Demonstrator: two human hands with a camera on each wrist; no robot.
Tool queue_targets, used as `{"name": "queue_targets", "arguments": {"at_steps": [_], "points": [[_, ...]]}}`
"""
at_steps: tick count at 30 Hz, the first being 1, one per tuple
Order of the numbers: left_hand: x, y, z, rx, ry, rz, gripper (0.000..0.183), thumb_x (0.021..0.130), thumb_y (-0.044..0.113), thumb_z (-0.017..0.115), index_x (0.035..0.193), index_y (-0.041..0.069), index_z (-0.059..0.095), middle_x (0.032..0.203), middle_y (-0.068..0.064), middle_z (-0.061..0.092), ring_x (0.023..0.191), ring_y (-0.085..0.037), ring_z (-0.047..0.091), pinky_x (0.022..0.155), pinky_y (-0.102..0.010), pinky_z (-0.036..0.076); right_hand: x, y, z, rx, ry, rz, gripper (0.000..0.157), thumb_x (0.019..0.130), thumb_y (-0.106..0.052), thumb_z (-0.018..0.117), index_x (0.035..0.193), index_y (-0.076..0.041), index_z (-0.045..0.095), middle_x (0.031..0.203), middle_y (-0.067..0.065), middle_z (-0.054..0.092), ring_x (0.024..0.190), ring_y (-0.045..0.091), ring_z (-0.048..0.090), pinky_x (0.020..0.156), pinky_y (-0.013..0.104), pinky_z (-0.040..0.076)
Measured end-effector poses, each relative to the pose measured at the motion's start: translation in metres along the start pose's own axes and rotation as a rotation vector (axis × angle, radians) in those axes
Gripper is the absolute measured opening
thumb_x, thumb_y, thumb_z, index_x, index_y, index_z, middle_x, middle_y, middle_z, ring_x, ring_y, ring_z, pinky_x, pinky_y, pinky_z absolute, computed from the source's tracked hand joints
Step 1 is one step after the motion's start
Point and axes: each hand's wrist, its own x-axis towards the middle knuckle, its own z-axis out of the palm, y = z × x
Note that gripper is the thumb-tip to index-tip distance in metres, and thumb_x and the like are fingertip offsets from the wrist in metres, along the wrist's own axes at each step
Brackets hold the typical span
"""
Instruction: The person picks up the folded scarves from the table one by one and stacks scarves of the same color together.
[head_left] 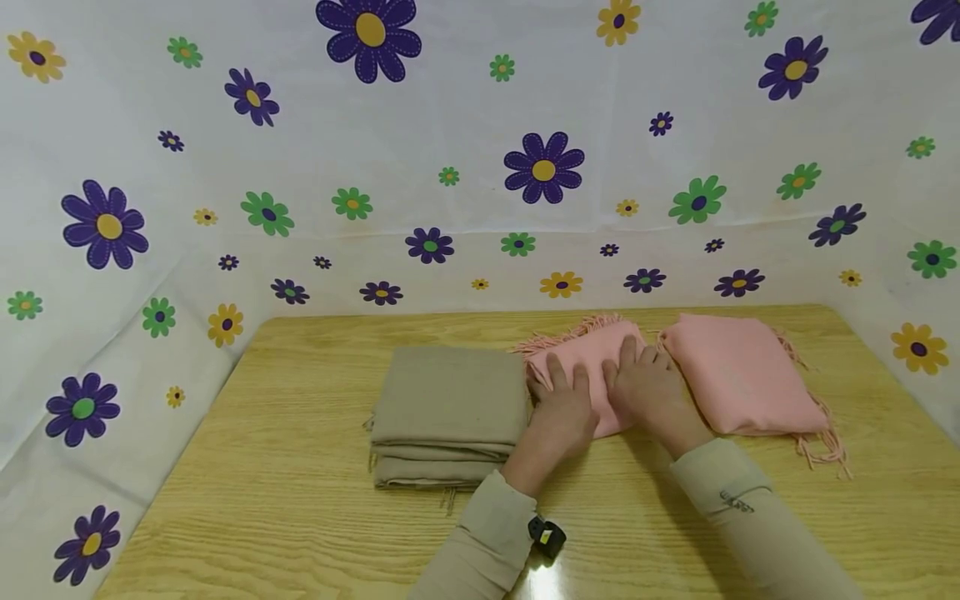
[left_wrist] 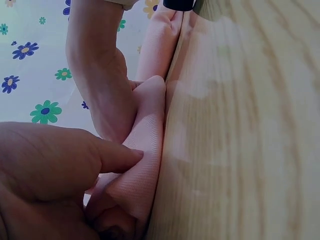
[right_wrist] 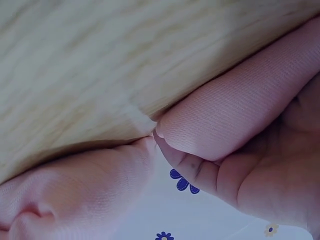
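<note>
A folded pink fringed scarf (head_left: pixel 581 367) lies on the wooden table, between a beige stack and a second pink bundle. My left hand (head_left: pixel 564 417) rests on its left part with fingers spread. In the left wrist view, the left thumb (left_wrist: pixel 120 156) presses against the side of the pink scarf (left_wrist: pixel 146 135). My right hand (head_left: pixel 651 390) lies on the scarf's right part, fingers pointing away from me. The right wrist view shows a finger of the right hand (right_wrist: pixel 270 175) along the end of the fold. The scarf's fringe shows at its far edge.
A thick folded beige cloth (head_left: pixel 453 400) sits to the left. Another folded pink fringed scarf (head_left: pixel 742 375) lies to the right. The wooden table (head_left: pixel 292 467) ends at a white flowered backdrop (head_left: pixel 420 125). A black wrist device (head_left: pixel 547 537) is at the left cuff.
</note>
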Motion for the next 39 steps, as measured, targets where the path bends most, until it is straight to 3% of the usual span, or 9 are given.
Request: {"name": "queue_targets", "arguments": {"at_steps": [6, 11, 17, 29, 39], "points": [[0.001, -0.001, -0.001, -0.04, -0.044, -0.013, 0.067, 0.098, 0.025, 0.056, 0.153, -0.002, 0.029, 0.155, -0.036, 0.019, 0.147, -0.048, 0.016, 0.11, -0.069, 0.02, -0.005, -0.003, -0.003, -0.04, 0.015, -0.01, 0.064, 0.108, -0.032, 0.029, 0.142, 0.021, 0.023, 0.119, 0.046, 0.045, 0.111, 0.057, 0.049, 0.096, 0.061, 0.043], [0.001, -0.001, -0.003, -0.096, -0.069, -0.056, 0.071, 0.094, 0.026, 0.061, 0.153, 0.002, 0.03, 0.157, -0.034, 0.017, 0.146, -0.049, 0.019, 0.112, -0.066, 0.017, -0.008, -0.004, 0.001, -0.082, 0.048, -0.008, 0.063, 0.107, -0.033, 0.029, 0.138, 0.022, 0.029, 0.113, 0.045, 0.049, 0.107, 0.055, 0.053, 0.092, 0.058, 0.046], [0.0, -0.001, -0.004, -0.1, -0.07, -0.058, 0.07, 0.092, 0.028, 0.065, 0.151, 0.005, 0.035, 0.157, -0.032, 0.019, 0.147, -0.047, 0.018, 0.112, -0.066, 0.018, -0.012, -0.005, 0.004, -0.109, 0.064, -0.015, 0.059, 0.107, -0.033, 0.032, 0.128, 0.022, 0.034, 0.097, 0.036, 0.048, 0.09, 0.047, 0.055, 0.078, 0.053, 0.05], [-0.003, -0.001, -0.004, -0.069, -0.025, -0.012, 0.065, 0.088, 0.029, 0.07, 0.142, 0.003, 0.043, 0.152, -0.031, 0.028, 0.146, -0.043, 0.021, 0.109, -0.067, 0.023, -0.023, -0.006, 0.0, -0.123, 0.049, -0.022, 0.064, 0.107, -0.031, 0.033, 0.13, 0.028, 0.035, 0.102, 0.042, 0.051, 0.088, 0.048, 0.059, 0.068, 0.052, 0.053], [-0.005, -0.001, -0.005, -0.052, -0.032, -0.005, 0.068, 0.087, 0.03, 0.072, 0.143, 0.003, 0.042, 0.152, -0.03, 0.028, 0.146, -0.042, 0.023, 0.109, -0.065, 0.026, -0.031, -0.006, -0.001, -0.226, 0.085, -0.115, 0.058, 0.106, -0.027, 0.039, 0.124, 0.028, 0.042, 0.108, 0.042, 0.05, 0.084, 0.048, 0.058, 0.06, 0.049, 0.054]]}}
